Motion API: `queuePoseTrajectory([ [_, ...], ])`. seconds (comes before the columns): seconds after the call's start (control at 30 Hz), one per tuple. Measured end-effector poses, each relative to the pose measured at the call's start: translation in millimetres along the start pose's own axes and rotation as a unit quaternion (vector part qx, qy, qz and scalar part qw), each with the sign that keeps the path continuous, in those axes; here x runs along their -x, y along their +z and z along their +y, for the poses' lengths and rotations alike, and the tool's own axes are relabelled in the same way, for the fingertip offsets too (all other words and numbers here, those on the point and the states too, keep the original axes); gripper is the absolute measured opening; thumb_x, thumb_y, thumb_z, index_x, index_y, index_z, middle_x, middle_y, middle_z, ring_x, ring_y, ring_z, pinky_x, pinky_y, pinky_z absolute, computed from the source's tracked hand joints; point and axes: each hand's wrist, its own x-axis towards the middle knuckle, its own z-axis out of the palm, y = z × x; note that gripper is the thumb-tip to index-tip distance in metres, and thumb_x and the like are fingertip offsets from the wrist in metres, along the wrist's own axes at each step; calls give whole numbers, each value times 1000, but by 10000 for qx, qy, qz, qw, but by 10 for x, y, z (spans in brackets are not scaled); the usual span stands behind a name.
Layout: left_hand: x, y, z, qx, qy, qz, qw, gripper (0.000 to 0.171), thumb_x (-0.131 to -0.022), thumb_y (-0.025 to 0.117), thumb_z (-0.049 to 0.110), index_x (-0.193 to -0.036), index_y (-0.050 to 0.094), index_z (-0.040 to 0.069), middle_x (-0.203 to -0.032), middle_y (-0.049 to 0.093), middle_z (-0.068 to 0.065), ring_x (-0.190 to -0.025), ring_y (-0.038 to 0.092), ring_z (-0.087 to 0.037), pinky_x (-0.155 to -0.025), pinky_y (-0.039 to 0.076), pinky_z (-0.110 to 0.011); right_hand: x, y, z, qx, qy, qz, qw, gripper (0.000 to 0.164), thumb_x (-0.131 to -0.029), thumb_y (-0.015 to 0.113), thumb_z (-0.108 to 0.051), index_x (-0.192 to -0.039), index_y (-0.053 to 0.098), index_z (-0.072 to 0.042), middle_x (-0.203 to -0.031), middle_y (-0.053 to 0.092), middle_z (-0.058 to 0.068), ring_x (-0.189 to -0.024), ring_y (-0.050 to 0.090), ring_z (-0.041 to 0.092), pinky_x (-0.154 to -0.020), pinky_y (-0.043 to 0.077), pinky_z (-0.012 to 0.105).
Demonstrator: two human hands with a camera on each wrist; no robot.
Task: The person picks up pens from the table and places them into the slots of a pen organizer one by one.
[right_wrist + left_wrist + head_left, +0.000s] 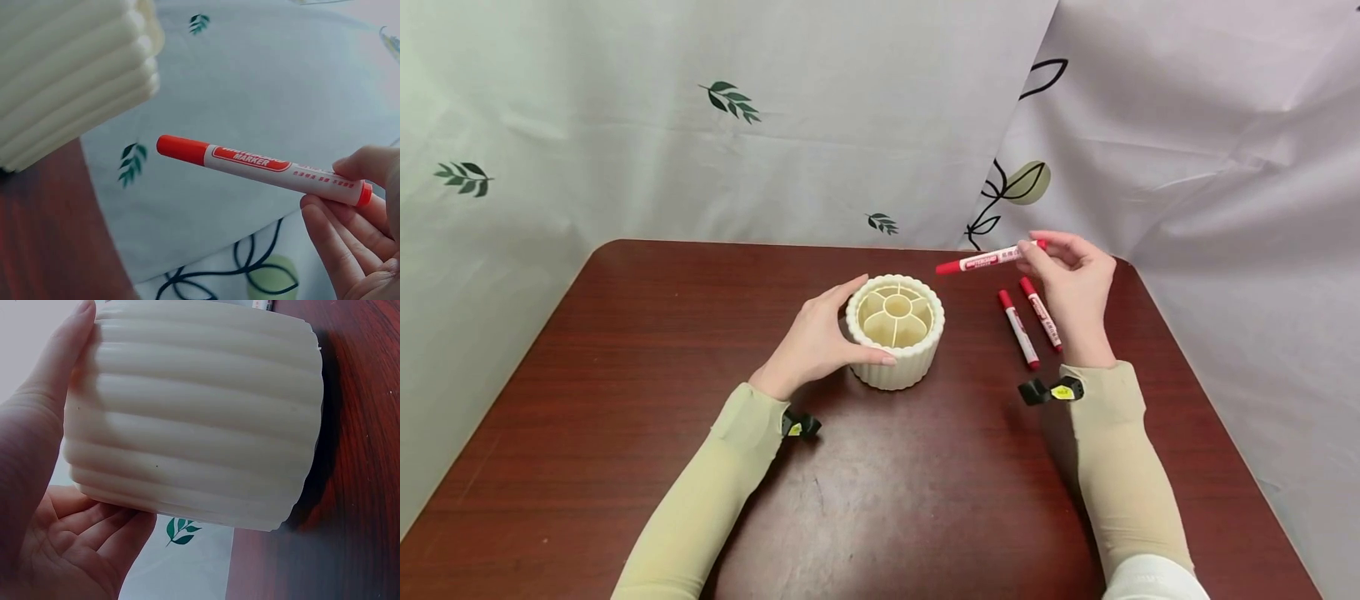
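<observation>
right wrist: holder (69,81) cut off | left wrist: its inside hidden

I'm standing by a cloth-screened filming corner; home or office, I can't tell. Leaf-printed cloth (850,125) hangs across the top and right of the frame, a dark table (887,500) fills the bottom, and wrist cameras (1036,392) show below centre and at lower right.

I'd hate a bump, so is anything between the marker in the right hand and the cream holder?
Nothing visible stands between the held marker and the cream holder. The two loose markers lie right of the holder, outside that gap.
</observation>
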Motion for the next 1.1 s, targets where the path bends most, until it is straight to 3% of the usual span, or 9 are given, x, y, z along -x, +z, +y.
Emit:
queuePoseTrajectory([
  [0.2, 1, -9, -3, -55, -7, -2, 10000, 122, -57, 93, 65, -154, 44, 11, -150, 50, 1, -133, 48, -12, -108, 41, -33, -63, 67, -132, -503, -149, 64, 9986, 27, -77, 87, 4, -100, 75, 10, -81, 72, 18, -67, 72, 23, -69, 61, 33],
  [0.53, 5, -17, 12, 2, -89, -61, 9999, 123, -56, 92, 66, -155, 44, 9, -152, 48, 3, -135, 47, -11, -108, 41, -33, -73, 154, -285, -731, -353, -51, 9967, 30, -75, 88, 5, -101, 74, 12, -82, 72, 21, -65, 71, 26, -69, 61, 34],
  [0.8, -1, -19, 17, -32, -82, -57, 9999, 122, -56, 93, 65, -154, 45, 10, -151, 49, 3, -134, 47, -12, -108, 41, -34, -30, 266, -353, -649, -450, -287, 9965, 31, -77, 87, 5, -103, 73, 14, -82, 72, 18, -65, 71, 24, -69, 61, 31],
  [1.1, -3, -19, 19, -8, -106, -74, 9999, 122, -57, 93, 65, -154, 44, 10, -151, 49, 2, -134, 48, -13, -108, 41, -36, -10, 357, -344, -333, -407, -641, 9966, 28, -78, 87, 1, -104, 76, 7, -83, 72, 17, -66, 71, 25, -72, 61, 32],
])
